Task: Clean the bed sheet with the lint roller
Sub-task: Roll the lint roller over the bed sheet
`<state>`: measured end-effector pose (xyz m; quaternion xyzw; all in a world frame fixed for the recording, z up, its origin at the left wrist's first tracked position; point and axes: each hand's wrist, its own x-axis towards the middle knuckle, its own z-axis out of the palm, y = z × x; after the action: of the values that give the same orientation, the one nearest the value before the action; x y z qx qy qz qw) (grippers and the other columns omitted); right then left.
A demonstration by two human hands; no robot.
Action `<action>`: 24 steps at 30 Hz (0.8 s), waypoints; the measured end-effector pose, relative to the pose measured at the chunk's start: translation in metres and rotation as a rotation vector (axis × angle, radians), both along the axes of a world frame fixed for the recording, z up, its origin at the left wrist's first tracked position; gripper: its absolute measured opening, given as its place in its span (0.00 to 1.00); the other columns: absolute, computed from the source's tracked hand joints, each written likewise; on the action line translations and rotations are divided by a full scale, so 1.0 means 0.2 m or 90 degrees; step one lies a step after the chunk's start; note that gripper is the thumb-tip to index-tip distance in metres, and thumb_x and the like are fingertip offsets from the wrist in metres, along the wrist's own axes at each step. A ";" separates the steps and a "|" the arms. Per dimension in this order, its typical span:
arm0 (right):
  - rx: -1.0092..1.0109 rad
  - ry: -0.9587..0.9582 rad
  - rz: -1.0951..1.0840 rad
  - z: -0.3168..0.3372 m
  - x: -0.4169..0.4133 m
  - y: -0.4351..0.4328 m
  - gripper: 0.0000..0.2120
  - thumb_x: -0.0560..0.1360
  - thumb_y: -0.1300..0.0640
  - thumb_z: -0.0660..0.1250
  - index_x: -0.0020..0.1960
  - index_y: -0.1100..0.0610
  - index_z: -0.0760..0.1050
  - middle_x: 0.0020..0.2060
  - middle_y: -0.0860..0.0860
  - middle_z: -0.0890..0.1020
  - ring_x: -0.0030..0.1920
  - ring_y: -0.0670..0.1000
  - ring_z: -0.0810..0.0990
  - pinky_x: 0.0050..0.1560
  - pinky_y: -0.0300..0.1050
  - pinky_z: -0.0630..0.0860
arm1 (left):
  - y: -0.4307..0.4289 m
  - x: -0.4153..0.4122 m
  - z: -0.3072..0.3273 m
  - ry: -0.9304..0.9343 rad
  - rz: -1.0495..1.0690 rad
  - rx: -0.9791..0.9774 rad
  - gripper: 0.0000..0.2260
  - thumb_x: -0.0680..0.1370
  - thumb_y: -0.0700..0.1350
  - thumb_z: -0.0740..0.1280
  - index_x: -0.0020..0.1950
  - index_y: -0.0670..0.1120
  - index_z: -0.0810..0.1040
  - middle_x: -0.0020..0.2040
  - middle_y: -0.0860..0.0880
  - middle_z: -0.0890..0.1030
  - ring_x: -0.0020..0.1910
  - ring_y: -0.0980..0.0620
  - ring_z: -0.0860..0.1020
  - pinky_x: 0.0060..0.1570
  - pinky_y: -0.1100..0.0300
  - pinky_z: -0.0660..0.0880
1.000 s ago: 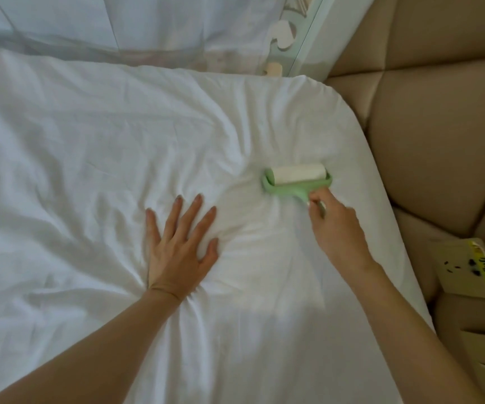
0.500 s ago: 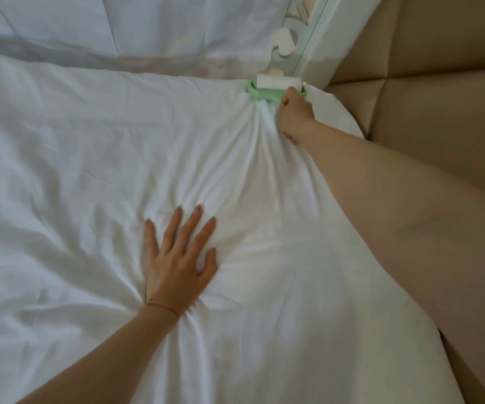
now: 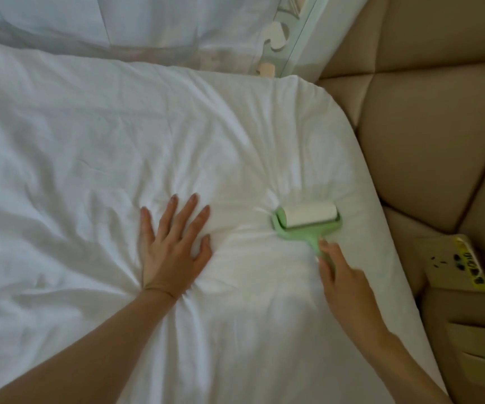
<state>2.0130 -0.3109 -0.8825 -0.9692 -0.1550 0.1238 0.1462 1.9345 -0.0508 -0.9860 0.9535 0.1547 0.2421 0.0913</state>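
A white, creased bed sheet (image 3: 89, 158) covers the bed across most of the view. The lint roller (image 3: 308, 218) has a pale green frame and a white sticky drum; it lies on the sheet right of centre. My right hand (image 3: 342, 275) grips its green handle from below. My left hand (image 3: 174, 246) presses flat on the sheet with fingers spread, left of the roller, and folds radiate from under the palm.
A beige padded headboard (image 3: 428, 126) runs along the sheet's right edge. A small yellow-edged card (image 3: 457, 265) lies on the padding at the right. Sheer white curtain (image 3: 118, 21) and a pale green frame (image 3: 296, 39) stand beyond the bed's far edge.
My right hand pulled the roller back from the far corner of the bed to the middle right of the sheet. My left hand stayed pressed in place.
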 end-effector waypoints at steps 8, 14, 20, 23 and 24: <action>-0.009 -0.021 0.035 0.00 0.10 0.06 0.15 0.81 0.51 0.54 0.66 0.52 0.66 0.33 0.57 0.78 0.33 0.58 0.77 0.33 0.49 0.71 | 0.00 0.00 -0.01 0.003 0.003 0.003 0.20 0.76 0.50 0.60 0.68 0.49 0.76 0.71 0.48 0.72 0.72 0.43 0.67 0.70 0.34 0.54; 0.065 -0.031 -0.017 -0.02 0.54 0.54 0.12 0.82 0.54 0.53 0.63 0.57 0.65 0.46 0.62 0.77 0.46 0.63 0.76 0.47 0.55 0.75 | 0.01 -0.01 -0.03 -0.006 0.003 -0.001 0.21 0.76 0.49 0.60 0.69 0.49 0.75 0.72 0.48 0.72 0.73 0.43 0.66 0.72 0.34 0.52; 0.058 -0.045 0.009 -0.06 0.20 0.26 0.15 0.82 0.53 0.53 0.67 0.54 0.65 0.38 0.60 0.79 0.38 0.61 0.77 0.36 0.51 0.72 | 0.00 -0.01 -0.04 -0.011 0.000 0.004 0.20 0.76 0.49 0.60 0.68 0.50 0.75 0.72 0.49 0.71 0.73 0.44 0.65 0.72 0.35 0.51; 0.035 -0.033 0.015 -0.07 -0.11 -0.01 0.18 0.81 0.53 0.55 0.69 0.53 0.67 0.36 0.59 0.81 0.35 0.60 0.79 0.34 0.51 0.74 | 0.00 0.00 -0.04 -0.007 0.000 0.006 0.20 0.77 0.49 0.60 0.68 0.50 0.75 0.72 0.49 0.71 0.73 0.44 0.65 0.72 0.35 0.51; 0.021 -0.003 0.004 -0.06 -0.20 -0.09 0.18 0.80 0.53 0.56 0.70 0.53 0.67 0.36 0.58 0.82 0.36 0.59 0.80 0.35 0.51 0.75 | 0.00 0.00 -0.03 -0.008 0.002 0.008 0.19 0.77 0.49 0.60 0.68 0.50 0.75 0.71 0.49 0.72 0.73 0.44 0.65 0.72 0.35 0.51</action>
<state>1.9730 -0.3287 -0.8937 -0.9664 -0.1605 0.1194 0.1614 1.9337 -0.0501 -0.9929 0.9522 0.1539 0.2494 0.0861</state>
